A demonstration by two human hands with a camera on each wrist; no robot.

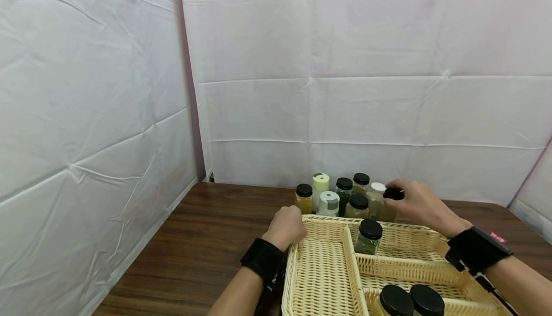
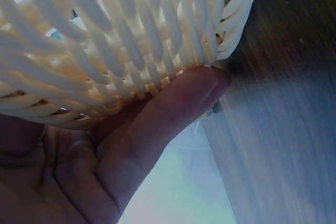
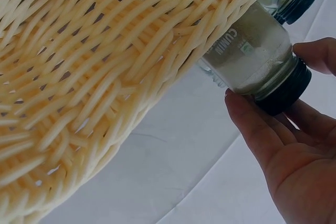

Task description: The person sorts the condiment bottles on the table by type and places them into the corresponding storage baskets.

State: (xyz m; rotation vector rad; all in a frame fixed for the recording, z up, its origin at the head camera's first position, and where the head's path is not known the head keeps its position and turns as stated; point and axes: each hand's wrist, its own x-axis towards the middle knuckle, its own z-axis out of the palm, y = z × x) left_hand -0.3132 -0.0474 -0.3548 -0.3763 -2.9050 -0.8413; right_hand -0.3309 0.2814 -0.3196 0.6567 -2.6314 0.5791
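Observation:
A cream wicker basket (image 1: 323,277) with compartments sits on a dark wooden table. My left hand (image 1: 285,226) grips its far left corner, fingers against the weave (image 2: 173,103). My right hand (image 1: 416,203) reaches behind the basket and pinches the black lid of a spice jar (image 3: 254,59) labelled cumin, which stands among several jars (image 1: 340,196) at the basket's far side. One black-lidded jar of green herbs (image 1: 368,237) stands in the far right compartment. Two black-lidded jars (image 1: 409,300) stand in the near right compartment.
White sheets wall the table (image 1: 207,239) at the back and left. Bare wood stretches to the left of the basket. The basket's large left compartment (image 1: 319,273) holds nothing. The jar cluster stands close to the back sheet.

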